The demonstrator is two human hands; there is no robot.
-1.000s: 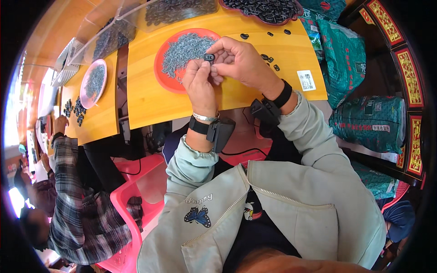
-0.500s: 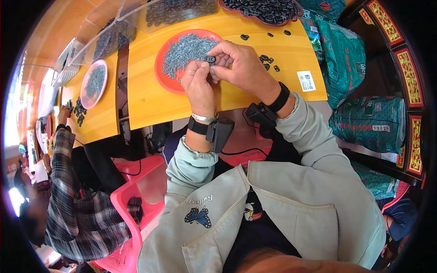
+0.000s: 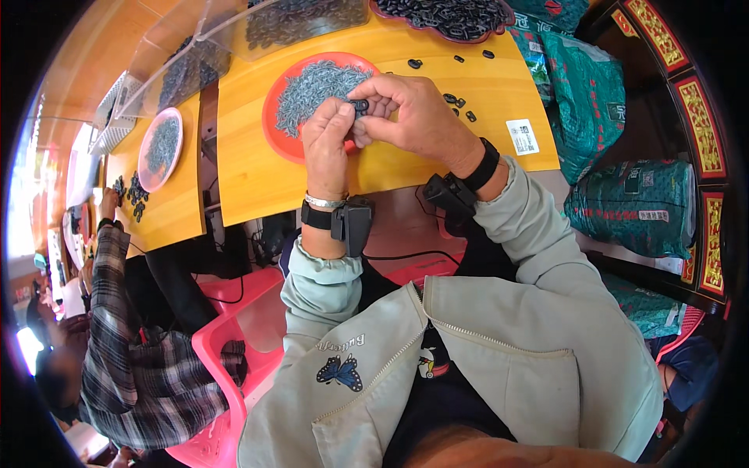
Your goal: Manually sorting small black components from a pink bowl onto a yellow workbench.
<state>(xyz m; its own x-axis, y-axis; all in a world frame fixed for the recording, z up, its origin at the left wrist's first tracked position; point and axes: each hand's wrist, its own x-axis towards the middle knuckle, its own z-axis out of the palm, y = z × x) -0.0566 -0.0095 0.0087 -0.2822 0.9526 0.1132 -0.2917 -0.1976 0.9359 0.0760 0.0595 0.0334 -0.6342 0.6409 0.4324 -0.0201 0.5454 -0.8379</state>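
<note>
Over the near right edge of a red plate [image 3: 271,131], both my hands meet at a small black oval part [image 3: 360,105]. My left hand [image 3: 328,140] pinches it between thumb and fingers from the left. From the right, my right hand [image 3: 417,113] closes on the part too, thumb and forefinger around it, the other fingers curled. The fingers partly cover the part, so its exact kind is unclear. Small grey screw-like pieces [image 3: 316,93] heap up in the plate. Several loose black parts [image 3: 454,101] lie on the yellow table [image 3: 257,191] to the right.
Clear bins [image 3: 273,47] of black parts and a dark red dish [image 3: 437,23] of similar parts line the far side. At left, a co-worker's hand [image 3: 109,201] is beside a pink plate [image 3: 178,148] of grey pieces. Green sacks [image 3: 632,207] stand at right. A pink chair [image 3: 207,343] is lower left.
My left wrist has swung a little to the left. The black part has turned between my fingers and shows less of its face. My right hand stays nearly in place.
</note>
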